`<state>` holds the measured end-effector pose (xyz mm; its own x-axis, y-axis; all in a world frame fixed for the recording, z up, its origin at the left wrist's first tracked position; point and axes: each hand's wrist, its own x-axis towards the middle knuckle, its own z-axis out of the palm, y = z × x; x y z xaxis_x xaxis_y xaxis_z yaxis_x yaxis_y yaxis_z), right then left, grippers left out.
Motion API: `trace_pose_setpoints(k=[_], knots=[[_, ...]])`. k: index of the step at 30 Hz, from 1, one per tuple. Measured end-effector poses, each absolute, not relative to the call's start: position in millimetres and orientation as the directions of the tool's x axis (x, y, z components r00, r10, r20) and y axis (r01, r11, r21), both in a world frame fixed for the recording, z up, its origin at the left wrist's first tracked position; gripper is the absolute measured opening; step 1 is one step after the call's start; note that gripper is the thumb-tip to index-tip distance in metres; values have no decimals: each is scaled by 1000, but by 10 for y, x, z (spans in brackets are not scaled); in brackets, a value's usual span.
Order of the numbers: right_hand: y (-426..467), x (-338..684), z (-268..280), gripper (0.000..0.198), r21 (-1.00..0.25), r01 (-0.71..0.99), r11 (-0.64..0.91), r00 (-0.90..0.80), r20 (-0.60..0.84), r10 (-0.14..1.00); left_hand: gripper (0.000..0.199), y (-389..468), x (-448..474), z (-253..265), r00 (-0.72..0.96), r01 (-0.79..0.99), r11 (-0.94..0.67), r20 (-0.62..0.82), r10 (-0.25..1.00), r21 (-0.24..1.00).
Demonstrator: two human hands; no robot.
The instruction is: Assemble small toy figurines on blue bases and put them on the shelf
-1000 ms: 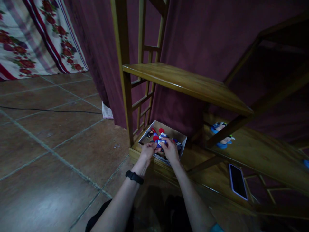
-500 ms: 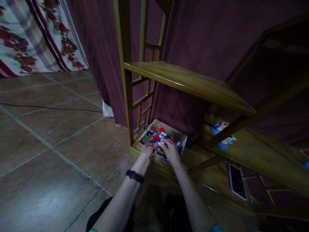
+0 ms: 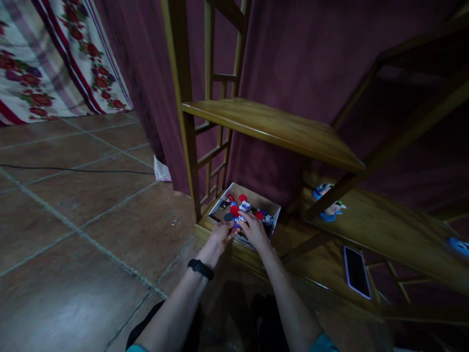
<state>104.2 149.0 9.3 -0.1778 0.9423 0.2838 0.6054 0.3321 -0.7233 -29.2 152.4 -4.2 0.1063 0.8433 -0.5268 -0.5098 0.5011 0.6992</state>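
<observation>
Brown tile floor (image 3: 110, 215) is lying open left of the left hand (image 3: 221, 234), whose fingertips, with those of the right hand (image 3: 252, 231), are gripping a small blue-and-white figure (image 3: 238, 222) over the near part of a cardboard box (image 3: 264, 203). The box is ending just right of the right hand; beyond and higher, a wooden shelf (image 3: 271, 122) is jutting out. Fingers are covering much of the figure, so its long axis and facing are being obscured.

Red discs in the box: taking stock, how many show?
3: one disc toward the back, another disc nearer the left hand, a third disc beside the right hand; more may be hidden.
</observation>
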Motion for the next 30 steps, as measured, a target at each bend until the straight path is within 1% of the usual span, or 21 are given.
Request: trace_pose_setpoints(k=[4, 7, 12, 16, 21, 23, 25, 28, 30], knots=[[1475, 1067, 109, 45, -844, 460, 275, -104, 256, 961, 9, 1539, -280, -16, 131, -520, 510, -526, 840, 685], [1487, 1094, 33, 41, -918, 328, 223, -53, 218, 974, 8, 1547, -252, 13, 130, -536, 524, -548, 826, 662], [1520, 1127, -125, 34, -978, 187, 98, -2, 99, 995, 8, 1527, -231, 69, 164, -551, 553, -569, 806, 625], [1506, 1111, -150, 26, -988, 151, 29, 10, 31, 999, 8, 1465, -233, 92, 201, -548, 546, -534, 821, 633], [1345, 1059, -62, 21, -987, 158, 34, -22, 31, 999, 9, 1279, -207, 117, 135, -529, 454, -457, 879, 717], [1214, 1053, -3, 22, -990, 141, 31, -35, 26, 999, 13, 1164, -196, 156, 99, -510, 409, -420, 902, 757], [1044, 1063, 54, 23, -998, 70, 8, -41, 5, 999, 15, 1027, -194, 218, 112, -477, 399, -396, 912, 783], [741, 1091, 110, 25, -986, -156, -61, -50, -54, 997, 10, 781, -205, 319, 184, -410, 418, -375, 909, 811], [529, 1104, 123, 27, -958, -269, -98, -49, -88, 995, 8, 604, -216, 364, 186, -375, 406, -361, 914, 833]])
